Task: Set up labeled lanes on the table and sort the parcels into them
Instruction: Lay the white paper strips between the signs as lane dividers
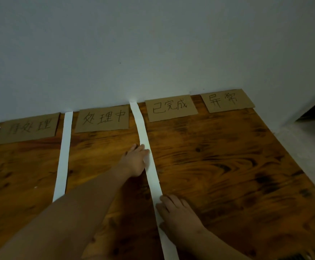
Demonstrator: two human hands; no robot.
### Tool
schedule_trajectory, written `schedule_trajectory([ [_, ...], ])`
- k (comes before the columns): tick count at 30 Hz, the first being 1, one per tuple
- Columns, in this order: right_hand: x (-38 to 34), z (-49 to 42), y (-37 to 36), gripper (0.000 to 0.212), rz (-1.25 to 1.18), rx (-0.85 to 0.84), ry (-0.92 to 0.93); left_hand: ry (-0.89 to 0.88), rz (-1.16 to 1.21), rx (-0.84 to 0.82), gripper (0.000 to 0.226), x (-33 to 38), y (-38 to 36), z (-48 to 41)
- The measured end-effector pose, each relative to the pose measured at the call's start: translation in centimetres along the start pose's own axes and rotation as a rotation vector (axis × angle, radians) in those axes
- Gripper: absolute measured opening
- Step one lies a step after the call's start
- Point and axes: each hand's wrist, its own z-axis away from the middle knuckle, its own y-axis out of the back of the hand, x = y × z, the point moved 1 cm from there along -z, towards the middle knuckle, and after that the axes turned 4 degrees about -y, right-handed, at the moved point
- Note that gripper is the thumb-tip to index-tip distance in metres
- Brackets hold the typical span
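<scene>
The wooden table (227,166) fills the lower frame. The white paper lane strip (153,175) runs lengthwise from the wall at upper centre to the bottom edge. The left hand (137,160), fingers flat, presses it mid-frame. The right hand (177,212), also flat, presses lower down.

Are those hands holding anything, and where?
Nothing is gripped: the left hand and right hand press down on the long white paper strip, along its middle stretch.
</scene>
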Motion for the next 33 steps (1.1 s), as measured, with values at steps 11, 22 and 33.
schedule_trajectory([
  [11,-3.3,-2.0,6.1,0.047,0.055,0.211,0.07,0.126,0.134,0.068,0.072,-4.5,4.0,6.7],
  [22,-23.6,-7.0,9.8,0.056,-0.072,0.189,0.039,0.342,0.117,0.156,0.067,-23.2,9.2,28.1],
  [33,-45.6,-11.1,7.1,0.058,-0.083,0.057,0.095,0.479,0.406,0.237,0.065,-40.9,9.1,44.1],
])
